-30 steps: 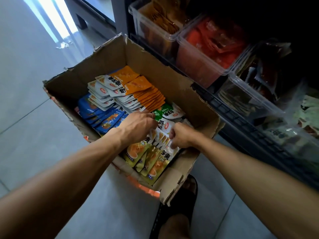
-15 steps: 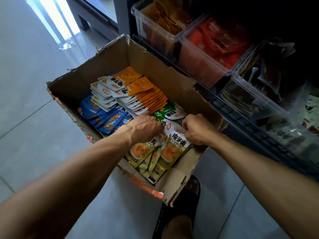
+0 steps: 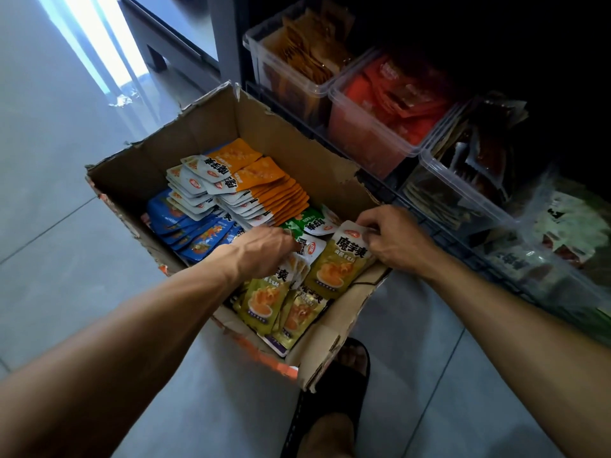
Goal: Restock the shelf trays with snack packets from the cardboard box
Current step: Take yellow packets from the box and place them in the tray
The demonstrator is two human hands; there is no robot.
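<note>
Right hand (image 3: 393, 242) pinching top of olive-yellow packet (image 3: 340, 259), lifting from cardboard box (image 3: 297, 150). Left hand (image 3: 264, 249) gripping neighbouring packets (image 3: 264, 299). Box remaining mostly full; shelf trays (image 3: 373, 127) beyond right hand awaiting stock.

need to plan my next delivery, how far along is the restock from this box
Early to midway, at a guess. Done: the clear shelf trays already hold packets, though I can't tell which came from this box. In hand: the right hand pinches a yellow-green packet, and the left hand reaches into the same row. Left: the cardboard box still holds orange, blue and green stacks.
</note>
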